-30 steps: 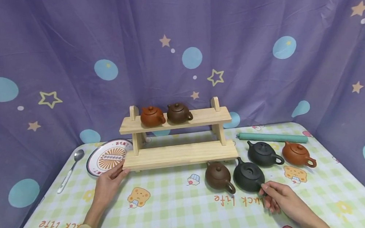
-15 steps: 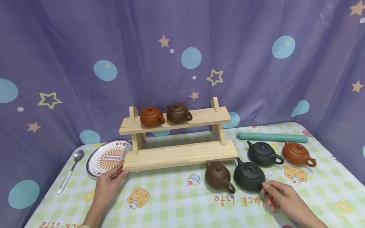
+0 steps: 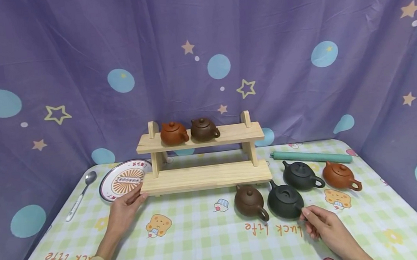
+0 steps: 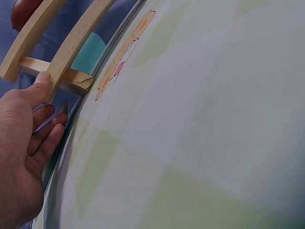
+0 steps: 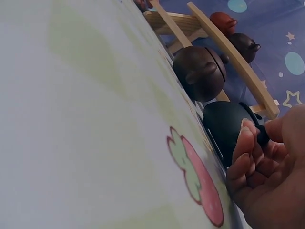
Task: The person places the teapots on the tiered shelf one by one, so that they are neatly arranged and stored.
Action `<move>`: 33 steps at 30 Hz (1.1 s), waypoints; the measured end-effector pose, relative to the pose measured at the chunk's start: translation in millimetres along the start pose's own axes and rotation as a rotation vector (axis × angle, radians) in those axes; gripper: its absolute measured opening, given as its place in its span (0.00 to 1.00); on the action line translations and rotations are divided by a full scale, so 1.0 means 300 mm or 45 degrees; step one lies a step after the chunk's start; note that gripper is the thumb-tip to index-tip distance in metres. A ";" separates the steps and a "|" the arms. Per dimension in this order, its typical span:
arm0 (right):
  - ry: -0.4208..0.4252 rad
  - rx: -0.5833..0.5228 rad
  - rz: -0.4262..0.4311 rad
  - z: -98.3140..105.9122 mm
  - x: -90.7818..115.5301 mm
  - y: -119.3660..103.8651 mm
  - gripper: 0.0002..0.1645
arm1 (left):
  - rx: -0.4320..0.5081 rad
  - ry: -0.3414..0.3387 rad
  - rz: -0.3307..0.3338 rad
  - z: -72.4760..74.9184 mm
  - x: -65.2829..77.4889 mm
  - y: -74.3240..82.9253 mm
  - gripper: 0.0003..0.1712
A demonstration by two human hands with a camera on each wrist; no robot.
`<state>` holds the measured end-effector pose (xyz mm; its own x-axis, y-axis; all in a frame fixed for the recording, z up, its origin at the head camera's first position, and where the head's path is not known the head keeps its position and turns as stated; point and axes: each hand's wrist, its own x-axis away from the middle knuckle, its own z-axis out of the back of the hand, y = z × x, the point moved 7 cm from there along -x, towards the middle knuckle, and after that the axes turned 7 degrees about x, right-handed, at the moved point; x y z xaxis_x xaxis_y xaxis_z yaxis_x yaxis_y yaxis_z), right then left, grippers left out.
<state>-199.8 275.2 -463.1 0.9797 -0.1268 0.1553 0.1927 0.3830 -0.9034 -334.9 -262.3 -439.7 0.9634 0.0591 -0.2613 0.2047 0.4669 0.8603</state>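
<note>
My right hand [image 3: 325,229] pinches the handle of a black teapot [image 3: 284,202] that sits on the cloth in front of the wooden stand's right end. The right wrist view shows thumb and fingers at that handle, beside the teapot's dark body [image 5: 226,126]. At the left end of the two-tier wooden display stand [image 3: 205,176], my left hand [image 3: 123,211] holds the lower board. Its thumb lies on the board end [image 4: 57,71], with the other fingers below. On the upper board stand an orange-brown teapot [image 3: 173,133] and a dark brown teapot [image 3: 203,129].
A brown teapot [image 3: 249,201] stands just left of the held one. Farther right are another black teapot [image 3: 300,175], a reddish teapot [image 3: 339,175] and a green rod [image 3: 311,157]. A plate [image 3: 110,185] and a spoon [image 3: 81,196] lie at left. A purple curtain [image 3: 199,30] hangs behind.
The black teapot and my right hand have shifted very slightly to the right, away from the brown teapot. My left hand stays on the stand.
</note>
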 end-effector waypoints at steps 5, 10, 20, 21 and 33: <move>0.009 -0.003 0.021 0.004 0.003 0.000 0.22 | 0.002 0.003 -0.011 -0.001 -0.004 0.002 0.31; 0.013 0.013 0.044 0.006 0.006 0.000 0.22 | 0.003 0.005 -0.012 -0.002 -0.004 0.001 0.31; 0.076 0.017 0.092 0.024 0.011 -0.007 0.21 | 0.012 0.002 -0.012 -0.005 -0.003 -0.004 0.31; 0.090 0.014 0.097 0.028 0.012 -0.009 0.21 | 0.011 0.003 -0.012 -0.005 -0.003 -0.004 0.31; 0.137 -0.079 0.323 0.059 0.044 -0.073 0.21 | -0.010 -0.003 0.012 -0.001 0.004 0.002 0.32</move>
<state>-190.2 281.5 -434.3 0.9841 -0.1318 -0.1192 -0.0647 0.3585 -0.9313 -333.5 -261.7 -439.7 0.9657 0.0613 -0.2525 0.1946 0.4730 0.8593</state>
